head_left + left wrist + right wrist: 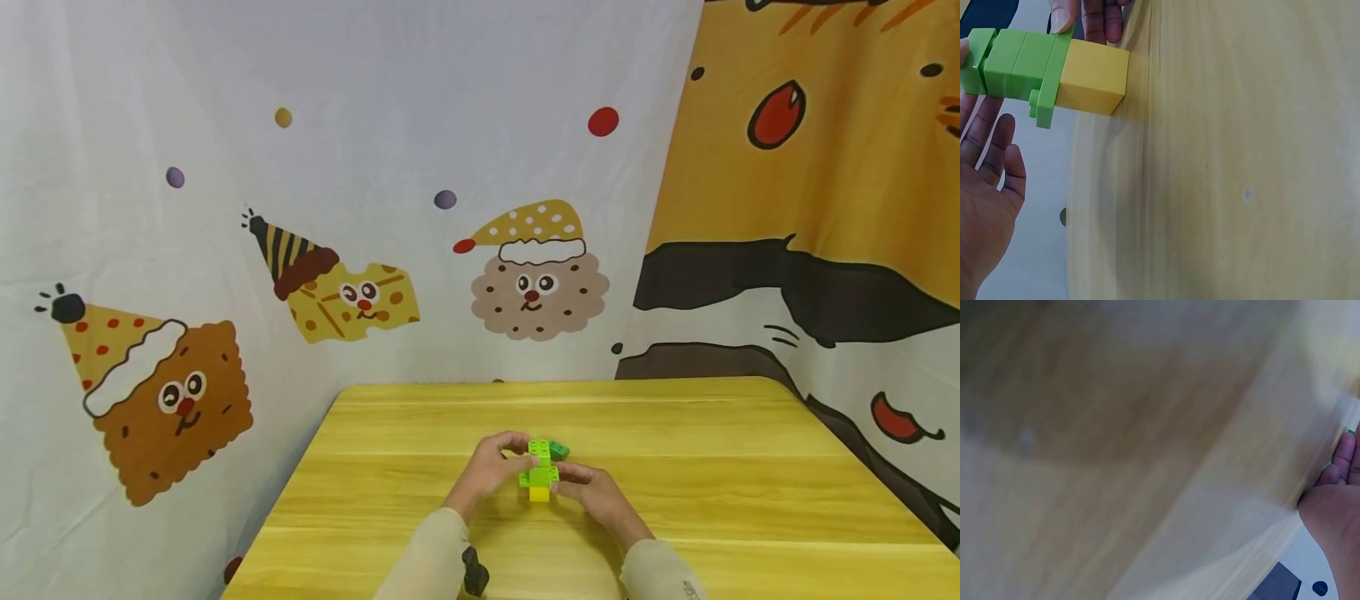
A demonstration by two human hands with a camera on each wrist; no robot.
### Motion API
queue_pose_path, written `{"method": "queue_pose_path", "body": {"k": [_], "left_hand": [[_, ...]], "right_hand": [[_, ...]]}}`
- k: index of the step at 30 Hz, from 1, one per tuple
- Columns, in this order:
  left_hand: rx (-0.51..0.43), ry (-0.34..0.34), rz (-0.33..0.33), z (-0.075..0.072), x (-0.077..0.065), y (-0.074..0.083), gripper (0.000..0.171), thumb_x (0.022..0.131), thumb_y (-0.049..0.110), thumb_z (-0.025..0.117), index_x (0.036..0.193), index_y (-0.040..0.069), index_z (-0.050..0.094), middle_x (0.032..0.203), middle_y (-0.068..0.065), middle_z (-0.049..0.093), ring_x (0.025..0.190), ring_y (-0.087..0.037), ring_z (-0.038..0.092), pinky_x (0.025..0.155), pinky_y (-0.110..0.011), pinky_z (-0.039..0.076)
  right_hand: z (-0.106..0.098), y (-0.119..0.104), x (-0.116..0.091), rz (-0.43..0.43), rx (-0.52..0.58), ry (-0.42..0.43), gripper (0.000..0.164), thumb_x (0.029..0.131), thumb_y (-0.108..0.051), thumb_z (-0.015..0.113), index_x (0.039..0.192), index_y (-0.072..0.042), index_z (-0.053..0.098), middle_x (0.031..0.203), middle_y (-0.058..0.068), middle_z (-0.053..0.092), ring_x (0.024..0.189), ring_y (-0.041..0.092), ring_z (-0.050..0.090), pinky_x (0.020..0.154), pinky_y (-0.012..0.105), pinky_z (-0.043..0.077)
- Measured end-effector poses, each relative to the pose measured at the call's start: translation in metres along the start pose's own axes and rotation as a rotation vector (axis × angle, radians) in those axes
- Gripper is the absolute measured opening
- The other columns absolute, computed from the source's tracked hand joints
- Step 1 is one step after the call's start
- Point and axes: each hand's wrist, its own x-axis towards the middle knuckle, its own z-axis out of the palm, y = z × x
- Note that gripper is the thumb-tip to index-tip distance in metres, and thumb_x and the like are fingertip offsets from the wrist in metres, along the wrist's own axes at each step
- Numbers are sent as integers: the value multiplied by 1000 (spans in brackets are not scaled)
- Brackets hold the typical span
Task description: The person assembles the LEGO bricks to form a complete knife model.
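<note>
A stack of toy building bricks [539,477] stands upright on the table, lime green above and yellow at the bottom. My left hand [491,468] pinches its upper green bricks from the left. From the other side my right hand [597,495] grips the wider green piece [1054,78] just above the yellow brick [1094,76]. In the left wrist view the right thumb [1063,14] presses that wide piece. A darker green brick [558,451] shows just behind the stack, partly covered by it. The right wrist view catches only part of the right hand [1338,506] at its edge.
The wood-grain table [360,508] spreads around both hands. Behind it hangs a white curtain [375,100] printed with cartoon snacks. A black object [474,573] sits by the left sleeve [431,554].
</note>
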Motion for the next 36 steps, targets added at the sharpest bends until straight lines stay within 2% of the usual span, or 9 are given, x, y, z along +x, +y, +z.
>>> {"method": "queue_pose_path", "body": {"k": [5,12,19,25,36], "left_hand": [[-33,7,5,1,-1,1,30,90,39,74,114,21,70,108,8,65,105,-17,55,89,-41,44],[-48,7,3,1,-2,0,37,90,38,74,122,20,69,108,6,64,103,-19,55,82,-37,49],[-52,2,12,0,0,-1,44,91,36,74,127,12,67,109,6,65,105,-17,56,91,-41,44],[-37,-8,3,-1,0,-1,36,90,37,75,121,19,69,108,7,65,105,-17,55,90,-42,45],[-10,-13,6,0,1,-3,33,89,38,75,118,23,71,108,7,63,104,-19,55,85,-43,47]], "right_hand": [[0,-1,0,1,0,-18,46,87,-30,78,125,-7,69,127,13,65,123,36,54,100,60,39],[0,-2,1,-4,-3,-12,46,87,-29,78,125,-6,69,126,14,65,121,37,55,99,60,41],[1,-4,1,-3,-7,-4,45,87,-27,78,125,-5,69,126,14,65,121,37,55,100,59,41],[2,-3,1,6,7,-6,46,86,-28,79,125,-6,69,125,13,66,121,37,55,100,59,41],[1,-1,1,20,3,-6,46,86,-30,79,125,-7,70,126,13,65,122,36,55,99,60,41]]}}
